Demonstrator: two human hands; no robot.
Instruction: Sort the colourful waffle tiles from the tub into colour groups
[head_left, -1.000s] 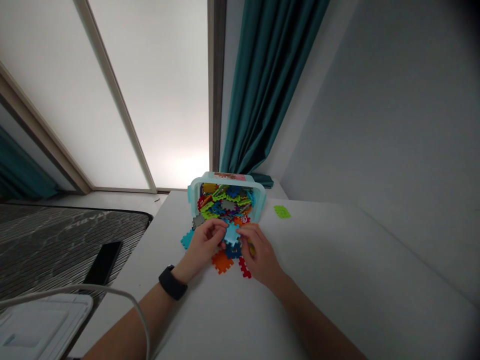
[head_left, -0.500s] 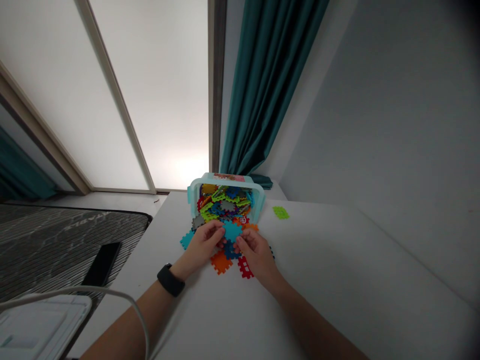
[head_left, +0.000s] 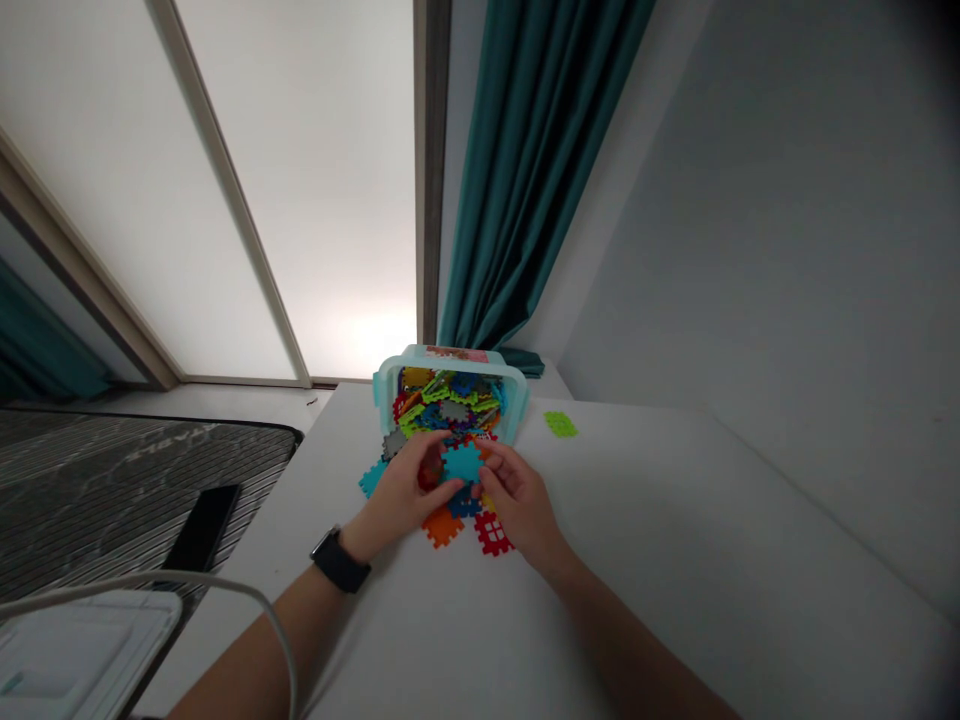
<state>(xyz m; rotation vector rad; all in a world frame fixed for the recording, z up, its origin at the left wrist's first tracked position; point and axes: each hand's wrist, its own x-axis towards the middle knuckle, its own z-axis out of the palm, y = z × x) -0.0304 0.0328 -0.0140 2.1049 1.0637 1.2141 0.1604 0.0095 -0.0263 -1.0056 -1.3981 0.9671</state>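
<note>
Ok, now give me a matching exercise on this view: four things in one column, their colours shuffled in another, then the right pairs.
1. Piece between the left hand and right hand
2. Lone piece right of the tub
3. Watch band
4. Tabletop

A. Lime green
B. White
C. Black
D. Light blue

Pairs: 1-D, 2-A, 3-C, 4-B

A teal curtain [head_left: 540, 180] hangs between glowing white panels [head_left: 322, 180] and a grey wall [head_left: 810, 250].

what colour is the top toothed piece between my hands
The toothed piece is light blue; it shows best in the head view.
</note>
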